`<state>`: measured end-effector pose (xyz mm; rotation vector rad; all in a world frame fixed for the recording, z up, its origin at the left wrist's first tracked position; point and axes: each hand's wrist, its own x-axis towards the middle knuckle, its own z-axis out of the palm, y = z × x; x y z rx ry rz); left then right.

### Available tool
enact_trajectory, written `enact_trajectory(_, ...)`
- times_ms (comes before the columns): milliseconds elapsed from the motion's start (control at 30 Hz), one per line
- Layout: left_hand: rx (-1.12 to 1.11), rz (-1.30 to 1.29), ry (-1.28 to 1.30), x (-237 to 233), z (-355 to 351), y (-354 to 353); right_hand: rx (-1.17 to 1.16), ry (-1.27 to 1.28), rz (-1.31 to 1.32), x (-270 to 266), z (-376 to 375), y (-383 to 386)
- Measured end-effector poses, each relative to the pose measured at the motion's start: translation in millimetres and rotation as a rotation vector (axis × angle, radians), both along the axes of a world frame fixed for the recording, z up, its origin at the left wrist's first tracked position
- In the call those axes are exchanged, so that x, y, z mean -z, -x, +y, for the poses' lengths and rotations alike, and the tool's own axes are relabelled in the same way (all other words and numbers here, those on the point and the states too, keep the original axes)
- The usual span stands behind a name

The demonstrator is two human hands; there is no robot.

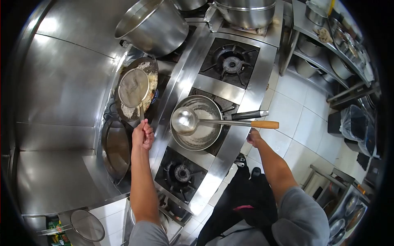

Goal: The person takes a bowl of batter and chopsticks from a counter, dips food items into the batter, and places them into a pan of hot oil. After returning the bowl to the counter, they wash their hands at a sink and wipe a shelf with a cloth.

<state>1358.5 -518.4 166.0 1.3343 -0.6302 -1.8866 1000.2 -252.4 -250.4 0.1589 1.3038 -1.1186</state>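
My left hand is closed round the handle of a round mesh strainer. The strainer is over a dark wok that holds pale, crumbly food, and a blue flame shows beside the wok. My right hand is by the stove's front edge, below the ladle handle, its fingers curled and partly hidden; what it holds, if anything, cannot be made out. On the middle burner sits a steel pan with a whitish coating inside. A large ladle with a wooden handle end lies across that pan.
Gas burners flank the pan, one behind and another nearer me. A tall steel pot and a steamer pot stand at the back. A second wok is at left. Shelves with pots line the right.
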Motion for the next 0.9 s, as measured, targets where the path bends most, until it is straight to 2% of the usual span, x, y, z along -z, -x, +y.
enact_trajectory(100,0.052,0.044,-0.029,9.1,-15.3,-4.3,0.023,-0.032,-0.017,-18.5,-0.5,0.7)
enact_trajectory(167,0.103,0.083,-0.052,10.8,-21.7,-7.7,0.011,-0.034,-0.070,5.6,2.1,2.1)
enact_trajectory(267,0.127,0.066,-0.100,3.0,-14.7,-5.9,-0.047,-0.071,0.027,-35.7,14.1,6.6)
enact_trajectory(333,-0.002,-0.012,-0.109,-10.8,8.6,2.5,-0.028,-0.081,0.026,-10.8,45.6,5.5)
enact_trajectory(400,-0.322,0.128,-0.066,-19.9,81.7,22.9,0.012,-0.114,0.065,3.5,96.1,10.2)
enact_trajectory(433,-0.004,0.272,-0.038,-3.1,109.3,-1.4,0.004,-0.142,0.056,-13.9,124.0,15.7)
enact_trajectory(467,0.061,0.280,-0.031,22.1,138.5,-10.2,0.019,-0.146,0.046,-4.7,158.9,16.2)
enact_trajectory(500,-0.102,0.263,-0.186,30.9,174.9,7.9,0.080,-0.193,0.017,-0.6,191.3,16.7)
enact_trajectory(533,0.013,0.242,-0.279,37.6,209.0,28.6,0.203,-0.147,-0.038,3.3,229.8,14.6)
enact_trajectory(567,0.128,0.217,-0.434,42.9,237.4,59.3,0.231,-0.215,-0.034,-25.7,261.3,19.9)
enact_trajectory(600,0.319,0.199,-0.600,76.0,246.9,61.1,0.387,-0.235,-0.077,-45.7,292.9,19.8)
enact_trajectory(633,0.648,-0.101,-0.442,86.7,263.4,94.0,0.463,-0.213,-0.123,-56.8,328.3,23.6)
enact_trajectory(667,0.968,-0.217,-0.255,92.9,278.8,129.6,0.583,-0.299,-0.093,-82.0,357.4,28.9)
enact_trajectory(700,1.178,-0.010,-0.248,104.1,288.2,171.1,0.658,-0.321,-0.046,-88.1,388.9,34.0)
enact_trajectory(733,1.251,-0.134,-0.248,101.2,295.1,196.7,0.697,-0.327,-0.016,-94.1,414.4,32.3)
enact_trajectory(800,1.511,0.052,-0.195,79.3,330.2,273.1,0.859,-0.225,0.040,-138.3,470.2,35.6)
enact_trajectory(833,1.821,0.022,0.726,85.0,340.3,303.2,0.964,-0.198,0.068,-160.2,491.3,35.0)
enact_trajectory(867,1.860,0.049,0.757,89.8,354.3,332.3,1.083,-0.172,0.082,-172.9,510.9,32.7)
enact_trajectory(900,1.864,-0.115,0.585,94.8,372.7,360.9,1.175,-0.153,0.126,-188.3,530.4,28.9)
